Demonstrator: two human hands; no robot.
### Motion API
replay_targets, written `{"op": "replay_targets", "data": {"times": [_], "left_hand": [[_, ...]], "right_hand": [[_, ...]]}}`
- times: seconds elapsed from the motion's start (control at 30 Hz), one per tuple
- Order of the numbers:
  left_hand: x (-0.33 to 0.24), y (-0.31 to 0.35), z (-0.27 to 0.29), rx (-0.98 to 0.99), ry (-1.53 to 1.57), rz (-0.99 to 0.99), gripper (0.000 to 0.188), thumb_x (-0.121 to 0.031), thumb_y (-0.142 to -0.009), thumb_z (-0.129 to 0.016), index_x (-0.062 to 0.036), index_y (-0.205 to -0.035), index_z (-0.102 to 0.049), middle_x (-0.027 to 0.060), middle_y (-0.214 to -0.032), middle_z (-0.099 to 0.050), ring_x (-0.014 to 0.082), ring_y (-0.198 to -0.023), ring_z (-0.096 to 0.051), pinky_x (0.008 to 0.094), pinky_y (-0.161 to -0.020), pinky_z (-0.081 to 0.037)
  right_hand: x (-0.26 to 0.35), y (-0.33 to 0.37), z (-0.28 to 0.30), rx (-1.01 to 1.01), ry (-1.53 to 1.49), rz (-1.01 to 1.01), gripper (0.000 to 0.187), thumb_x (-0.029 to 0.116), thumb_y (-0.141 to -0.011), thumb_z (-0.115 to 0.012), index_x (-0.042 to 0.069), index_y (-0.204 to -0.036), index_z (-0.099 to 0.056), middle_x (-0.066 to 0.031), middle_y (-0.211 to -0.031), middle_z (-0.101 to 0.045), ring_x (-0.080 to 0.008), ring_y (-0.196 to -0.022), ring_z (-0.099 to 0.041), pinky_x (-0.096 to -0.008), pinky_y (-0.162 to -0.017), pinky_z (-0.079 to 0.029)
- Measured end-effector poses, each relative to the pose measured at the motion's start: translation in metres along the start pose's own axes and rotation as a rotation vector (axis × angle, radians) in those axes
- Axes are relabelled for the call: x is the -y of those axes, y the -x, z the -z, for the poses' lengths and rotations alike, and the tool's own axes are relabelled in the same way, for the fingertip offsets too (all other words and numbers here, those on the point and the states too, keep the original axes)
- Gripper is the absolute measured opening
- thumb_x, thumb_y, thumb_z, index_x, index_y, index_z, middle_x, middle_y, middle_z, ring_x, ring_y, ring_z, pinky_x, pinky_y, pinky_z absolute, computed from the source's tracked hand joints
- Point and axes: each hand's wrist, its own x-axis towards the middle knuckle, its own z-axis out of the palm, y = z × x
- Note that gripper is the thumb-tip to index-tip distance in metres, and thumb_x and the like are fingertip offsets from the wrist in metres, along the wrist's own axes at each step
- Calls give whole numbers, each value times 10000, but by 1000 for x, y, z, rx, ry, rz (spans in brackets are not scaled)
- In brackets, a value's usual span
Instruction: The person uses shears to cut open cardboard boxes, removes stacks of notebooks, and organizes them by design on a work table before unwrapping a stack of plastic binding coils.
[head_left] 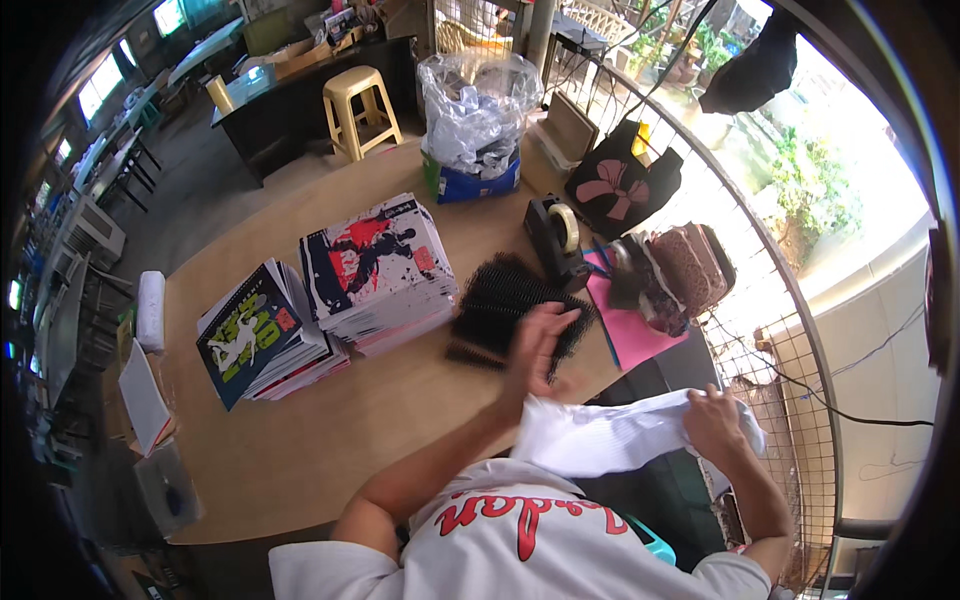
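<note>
A white cloth (620, 432) stretches across my front, just past the table's near right edge. My right hand (712, 420) is closed around its right end. Close to the cloth's left end, my left hand (540, 345) has its fingers extended over a pile of black binding combs or coils (490, 305); motion blurs it a little, and nothing shows in its grasp. Left of that pile stands a tall stack of printed booklets (375, 265) with a red, black and white cover. A second stack (255, 335), with a dark green-figured cover, leans beside it.
Beyond the coils are a tape dispenser (558, 240), a pink sheet (630, 325) and a bundle of brown patterned cloth (685, 275). A plastic-lined bin (475, 130) and a black bag (622, 180) stand at the far edge. Wire mesh (790, 400) borders the right side.
</note>
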Motion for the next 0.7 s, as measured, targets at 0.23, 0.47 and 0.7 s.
{"op": "replay_targets", "data": {"times": [0.23,0.47,0.7], "left_hand": [[-35,30,-50,529,-499,273,1369,-485,-562,-853,-114,-1509,62,271,-1518,-148,494,-1384,-158,639,-1046,-255],[-6,77,-58,245,850,459,642,-100,-851,-641,-81,-1401,-310,97,-1272,-478,188,-1164,-502,357,-965,-434],[-85,-30,9,-485,-186,-253,286,-188,-757,-765,-74,-729,-504,64,-735,-494,259,-625,-522,347,-561,-412]], "right_hand": [[42,-6,73,-894,-1251,218,166,31,-575,-637,50,-739,-653,-82,-962,-564,-218,-902,-548,-351,-766,-451],[122,-36,53,-1467,-2522,170,288,260,-724,-611,61,-907,-511,-131,-1054,-478,-212,-964,-481,-329,-875,-390],[172,-7,73,-392,-2951,530,1137,784,-694,-561,145,-1510,-94,-119,-1473,-294,-281,-1382,-231,-449,-1082,-268]]}}
